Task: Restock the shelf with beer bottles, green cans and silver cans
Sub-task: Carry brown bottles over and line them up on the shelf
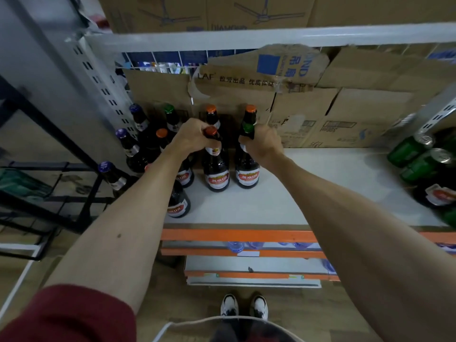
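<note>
Our left grip [195,138] clasps an orange-capped brown glass beer bottle [217,169]; our right grip [265,144] clasps a green-collared brown bottle [246,172] on the white shelf [308,183].

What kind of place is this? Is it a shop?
Probably a shop or its stockroom. A metal shelf holds beer bottles and green cans, and cardboard boxes are stacked behind them.
</note>
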Demonstrator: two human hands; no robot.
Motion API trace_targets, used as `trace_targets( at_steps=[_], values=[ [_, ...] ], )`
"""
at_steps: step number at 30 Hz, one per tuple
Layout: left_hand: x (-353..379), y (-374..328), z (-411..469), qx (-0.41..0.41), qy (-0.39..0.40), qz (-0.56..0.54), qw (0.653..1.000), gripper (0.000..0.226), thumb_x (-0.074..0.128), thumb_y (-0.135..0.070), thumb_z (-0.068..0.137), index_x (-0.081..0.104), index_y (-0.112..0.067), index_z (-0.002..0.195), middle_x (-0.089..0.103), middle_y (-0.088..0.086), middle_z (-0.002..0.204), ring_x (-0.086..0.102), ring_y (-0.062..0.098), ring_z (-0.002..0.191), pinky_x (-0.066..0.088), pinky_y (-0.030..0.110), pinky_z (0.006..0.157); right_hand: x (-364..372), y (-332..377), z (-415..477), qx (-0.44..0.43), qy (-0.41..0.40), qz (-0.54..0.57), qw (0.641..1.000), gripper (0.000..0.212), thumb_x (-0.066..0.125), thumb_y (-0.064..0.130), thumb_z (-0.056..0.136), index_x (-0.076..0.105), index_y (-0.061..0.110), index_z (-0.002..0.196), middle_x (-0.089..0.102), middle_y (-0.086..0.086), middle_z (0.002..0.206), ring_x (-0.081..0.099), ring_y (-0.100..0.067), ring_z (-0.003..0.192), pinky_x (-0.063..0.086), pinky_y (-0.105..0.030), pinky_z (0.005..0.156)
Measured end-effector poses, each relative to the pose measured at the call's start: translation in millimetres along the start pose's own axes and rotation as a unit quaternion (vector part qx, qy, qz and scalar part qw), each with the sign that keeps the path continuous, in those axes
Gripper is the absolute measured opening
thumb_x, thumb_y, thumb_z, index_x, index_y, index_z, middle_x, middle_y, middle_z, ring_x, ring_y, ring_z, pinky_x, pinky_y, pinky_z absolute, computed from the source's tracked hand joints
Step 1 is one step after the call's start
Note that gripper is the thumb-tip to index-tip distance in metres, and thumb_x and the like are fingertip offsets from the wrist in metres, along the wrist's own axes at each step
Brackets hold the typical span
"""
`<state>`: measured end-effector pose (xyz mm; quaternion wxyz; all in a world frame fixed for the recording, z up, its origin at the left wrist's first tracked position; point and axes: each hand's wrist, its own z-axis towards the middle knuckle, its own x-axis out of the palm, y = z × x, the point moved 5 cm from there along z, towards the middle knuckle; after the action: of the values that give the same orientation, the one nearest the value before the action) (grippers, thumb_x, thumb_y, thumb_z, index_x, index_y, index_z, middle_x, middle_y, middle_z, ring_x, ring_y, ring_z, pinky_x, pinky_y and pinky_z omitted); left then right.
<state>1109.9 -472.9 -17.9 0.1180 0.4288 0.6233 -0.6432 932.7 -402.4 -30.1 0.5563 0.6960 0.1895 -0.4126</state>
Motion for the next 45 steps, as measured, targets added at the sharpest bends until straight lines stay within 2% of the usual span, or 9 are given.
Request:
trace_targets(
  at_steps=[3, 7, 9, 16, 21, 26, 35, 40, 45],
  values=[
    [-1, 1, 2, 0.004, -0.003, -0.001, 1.000, 0.020, 0.082, -0.010, 0.075, 0.077, -0.002, 0.093, 0.070, 0.006, 0.082, 0.059, 0.004, 0.070, 0.042, 0.006, 0.058, 0, 1, -1, -0.003, -0.005, 0.013, 1.000, 0.030, 0.062, 0.032, 0.089, 0.065, 0.006, 0.102, 0.064, -0.012, 0.091, 0.063, -0.035, 0.088, 0.041, -0.033, 0.067],
    [1, -1, 0, 0.021, 0.000, -0.006, 1.000, 0.023, 0.082, -0.008, 0.074, 0.077, -0.004, 0.096, 0.075, 0.011, 0.094, 0.067, 0.014, 0.086, 0.050, 0.026, 0.080, -1, -2, -6, -0.009, -0.006, 0.034, 0.999, 0.024, 0.064, 0.029, 0.088, 0.065, 0.008, 0.099, 0.059, -0.007, 0.084, 0.062, -0.031, 0.084, 0.040, -0.031, 0.065],
    [1, 3, -3, 0.024, 0.003, -0.012, 1.000, 0.023, 0.082, -0.009, 0.074, 0.077, -0.007, 0.096, 0.076, 0.008, 0.092, 0.068, 0.014, 0.085, 0.052, 0.030, 0.080, 0, -6, -9, -0.013, -0.006, 0.041, 0.999, 0.024, 0.064, 0.030, 0.087, 0.063, 0.009, 0.099, 0.060, -0.007, 0.084, 0.062, -0.030, 0.083, 0.039, -0.031, 0.065],
    [2, 10, -13, 0.033, -0.013, -0.018, 0.999, 0.018, 0.081, -0.014, 0.076, 0.076, -0.016, 0.093, 0.075, -0.003, 0.084, 0.068, 0.008, 0.083, 0.048, 0.023, 0.074, 0, -5, -17, -0.030, 0.007, 0.012, 0.999, 0.027, 0.061, 0.029, 0.090, 0.059, 0.008, 0.107, 0.062, -0.011, 0.090, 0.059, -0.032, 0.088, 0.037, -0.032, 0.067],
    [1, 9, -14, 0.039, 0.008, -0.001, 0.999, 0.018, 0.080, -0.012, 0.076, 0.076, -0.016, 0.093, 0.075, -0.003, 0.087, 0.068, 0.010, 0.088, 0.049, 0.025, 0.079, 2, -6, -19, -0.032, 0.011, 0.001, 0.999, 0.034, 0.061, 0.026, 0.091, 0.054, 0.007, 0.118, 0.065, -0.016, 0.103, 0.060, -0.035, 0.095, 0.036, -0.031, 0.069],
    [3, 11, -13, 0.047, -0.012, 0.033, 0.998, 0.012, 0.078, -0.018, 0.077, 0.072, -0.018, 0.088, 0.072, -0.003, 0.085, 0.066, 0.012, 0.086, 0.044, 0.021, 0.069, 2, -6, -19, -0.028, 0.018, 0.000, 0.999, 0.038, 0.064, 0.027, 0.090, 0.053, 0.005, 0.120, 0.065, -0.019, 0.109, 0.060, -0.038, 0.101, 0.039, -0.033, 0.072],
    [3, 10, -10, 0.053, 0.008, 0.063, 0.997, 0.011, 0.075, -0.022, 0.080, 0.071, -0.017, 0.089, 0.071, 0.000, 0.086, 0.066, 0.016, 0.087, 0.051, 0.034, 0.081, 1, -4, -20, -0.019, 0.018, 0.003, 1.000, 0.037, 0.063, 0.027, 0.092, 0.053, 0.006, 0.120, 0.064, -0.018, 0.110, 0.060, -0.037, 0.102, 0.041, -0.034, 0.075],
    [1, 10, -10, 0.052, 0.013, 0.048, 0.997, 0.018, 0.075, -0.019, 0.082, 0.070, -0.018, 0.099, 0.071, -0.002, 0.092, 0.065, 0.014, 0.091, 0.043, 0.019, 0.069, -1, -2, -24, -0.021, 0.019, -0.005, 1.000, 0.034, 0.061, 0.025, 0.093, 0.053, 0.006, 0.120, 0.064, -0.018, 0.108, 0.059, -0.036, 0.101, 0.044, -0.037, 0.078],
    [1, 14, -9, 0.044, 0.013, 0.035, 0.998, 0.022, 0.076, -0.019, 0.080, 0.070, -0.021, 0.101, 0.071, -0.004, 0.094, 0.065, 0.013, 0.093, 0.043, 0.020, 0.071, 1, -2, -26, -0.020, 0.008, 0.009, 1.000, 0.036, 0.063, 0.025, 0.092, 0.051, 0.007, 0.121, 0.064, -0.018, 0.108, 0.060, -0.037, 0.100, 0.050, -0.041, 0.080]
  ],
)
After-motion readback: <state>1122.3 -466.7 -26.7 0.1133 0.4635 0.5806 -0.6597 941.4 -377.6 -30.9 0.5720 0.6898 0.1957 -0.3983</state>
